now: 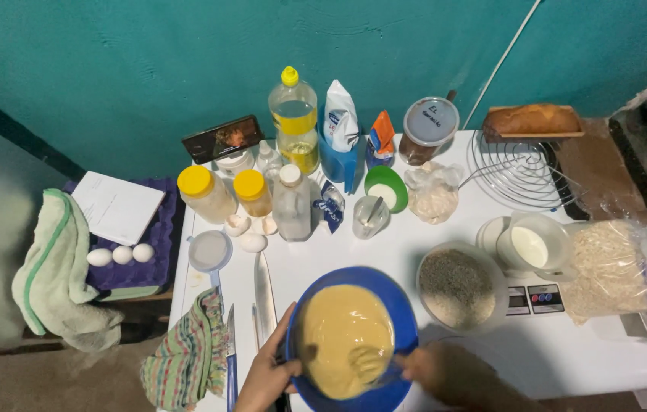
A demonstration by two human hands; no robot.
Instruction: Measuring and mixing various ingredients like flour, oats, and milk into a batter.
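**Mid-mix: batter getting whisked in the blue bowl**

We're in the stirring step right now. Our left hand (266,374) is cupped around the near-left rim of the blue bowl (354,336), fingers wrapped loosely on the outside to steady it. Our right hand (445,370) is closed on what looks like a whisk (369,365) dipped in the yellow batter (346,339); it's blurred, so we can't tell exactly how tight the grip is. The bowl sits at the near edge of the white table (552,351), right in front of us.

Our guess for the next move: keep the bowl pinned while stirring, because it's close to the edge and could skid. The bowl of grains (457,288) sits just to the right, within reach, with a cup of white liquid (531,246) behind it on the scale (535,299).

The table is crowded. There's a knife (264,294) lying left of the bowl, a striped cloth (186,355) at the near-left corner, an oil bottle (293,126) and yellow-lidded jars (205,192) at the back, plus a wire rack (518,172), a loaf (531,120) and a bag of oats (617,267) on the right. Off to the left, three eggs (122,254) sit in a purple tray (151,263) beside a green towel (56,271). The wall behind is teal, and the light is dim.
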